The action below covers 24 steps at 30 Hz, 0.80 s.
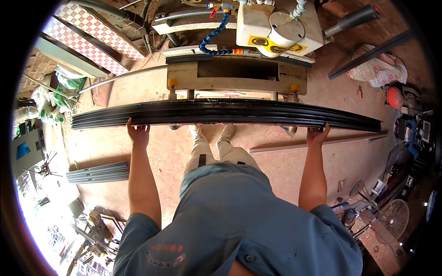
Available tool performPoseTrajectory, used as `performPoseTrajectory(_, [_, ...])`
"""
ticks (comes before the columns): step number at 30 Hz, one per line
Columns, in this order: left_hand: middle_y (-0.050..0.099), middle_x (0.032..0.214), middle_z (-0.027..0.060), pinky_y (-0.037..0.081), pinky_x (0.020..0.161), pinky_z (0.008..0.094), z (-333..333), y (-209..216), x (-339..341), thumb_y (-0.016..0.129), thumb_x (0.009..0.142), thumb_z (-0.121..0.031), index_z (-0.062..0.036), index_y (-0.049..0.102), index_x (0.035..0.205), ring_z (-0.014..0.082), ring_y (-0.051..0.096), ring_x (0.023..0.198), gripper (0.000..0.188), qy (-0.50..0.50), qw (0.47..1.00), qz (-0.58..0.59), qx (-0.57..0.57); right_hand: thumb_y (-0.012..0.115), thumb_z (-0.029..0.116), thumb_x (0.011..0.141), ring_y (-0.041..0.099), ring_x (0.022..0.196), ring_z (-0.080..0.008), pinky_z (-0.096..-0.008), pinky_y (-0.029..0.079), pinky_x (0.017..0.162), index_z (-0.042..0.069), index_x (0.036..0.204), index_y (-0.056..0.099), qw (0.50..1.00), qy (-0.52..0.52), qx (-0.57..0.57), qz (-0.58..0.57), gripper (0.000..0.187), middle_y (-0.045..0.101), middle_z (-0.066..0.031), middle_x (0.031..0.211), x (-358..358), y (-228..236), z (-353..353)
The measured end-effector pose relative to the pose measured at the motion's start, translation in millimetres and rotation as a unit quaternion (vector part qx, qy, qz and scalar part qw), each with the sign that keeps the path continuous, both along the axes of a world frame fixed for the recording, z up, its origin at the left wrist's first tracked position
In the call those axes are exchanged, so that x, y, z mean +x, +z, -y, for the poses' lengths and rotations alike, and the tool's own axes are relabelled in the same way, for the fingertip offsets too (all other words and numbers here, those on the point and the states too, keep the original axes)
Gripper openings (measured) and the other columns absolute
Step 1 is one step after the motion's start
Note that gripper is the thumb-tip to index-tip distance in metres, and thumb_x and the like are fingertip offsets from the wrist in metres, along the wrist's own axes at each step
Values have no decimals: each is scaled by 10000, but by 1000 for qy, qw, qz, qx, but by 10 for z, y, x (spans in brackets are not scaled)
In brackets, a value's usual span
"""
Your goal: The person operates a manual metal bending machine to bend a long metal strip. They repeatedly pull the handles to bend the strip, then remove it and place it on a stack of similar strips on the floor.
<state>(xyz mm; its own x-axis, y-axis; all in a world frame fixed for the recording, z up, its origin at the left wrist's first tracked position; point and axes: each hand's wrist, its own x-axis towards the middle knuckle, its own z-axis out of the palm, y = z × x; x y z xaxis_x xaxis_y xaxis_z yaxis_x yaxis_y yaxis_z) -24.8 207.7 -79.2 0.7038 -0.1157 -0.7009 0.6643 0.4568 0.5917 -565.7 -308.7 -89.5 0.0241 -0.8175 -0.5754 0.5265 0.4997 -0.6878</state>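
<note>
A bundle of long black ribbed profiles [239, 110] stretches crosswise in front of me, seeming bowed by the lens. My left hand [138, 133] is closed on its near edge, left of the middle, with the thumb up the front and fingers underneath. On the other side, my right hand [317, 134] grips the same bundle in a like way. Both arms reach forward, nearly straight. Just beyond the bundle is the machine's pale metal bed [184, 85]; whether the two touch I cannot tell. The bundle's underside is hidden.
A white machine head [281, 27] with a blue coolant hose [214, 34] stands ahead. More dark profiles [96, 173] lie on the floor at left. A long strip [317, 143] lies at right, with a fan [391, 218] farther out. Red-and-white checked panels [87, 39] are at upper left.
</note>
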Motion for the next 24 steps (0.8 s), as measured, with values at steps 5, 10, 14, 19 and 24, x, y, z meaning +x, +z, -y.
performPoseTrajectory(5, [514, 1212, 84, 393, 998, 436, -203, 36, -24, 645, 788, -665, -184, 496, 1217, 249, 539, 1107, 660, -106, 988, 8, 115, 561, 691, 842, 429, 1263, -248, -435, 269, 1118, 109, 1343, 421, 989, 80, -17, -125, 781, 494, -76, 1300, -33, 19, -160])
performPoseTrajectory(10, [551, 1302, 117, 388, 1013, 422, -299, 67, -301, 484, 837, -752, -192, 371, 1442, 261, 550, 1187, 832, -136, 982, 15, 127, 439, 665, 919, 489, 1242, -307, -456, 305, 1098, 97, 1471, 266, 988, 53, 30, -143, 810, 449, -143, 1383, -21, 62, -512])
performPoseTrajectory(14, [649, 1153, 117, 428, 959, 395, -601, -411, -358, 490, 949, -546, -118, 537, 1322, 253, 603, 1073, 570, -258, 930, 20, 260, 475, 563, 954, 592, 1033, -263, -363, 485, 840, 94, 1406, 391, 957, 101, 81, -261, 657, 521, -117, 1253, -473, -442, -992])
performPoseTrajectory(19, [713, 985, 115, 481, 829, 330, -699, -1167, -316, 535, 962, -293, -35, 725, 1015, 199, 635, 945, 325, -480, 777, 159, 374, 546, 401, 941, 614, 821, -177, -304, 475, 726, 62, 1263, 585, 789, 372, -12, -489, 469, 630, -47, 1061, -792, -648, -2110])
performPoseTrajectory(24, [652, 1128, 195, 467, 943, 440, -571, -2418, -103, 498, 910, -234, -31, 640, 1149, 369, 612, 1065, 344, -591, 542, 378, 462, 539, 376, 967, 630, 835, -155, -295, 497, 794, -12, 1306, 536, 672, 499, -35, -546, 514, 666, -108, 933, -246, -29, -3269])
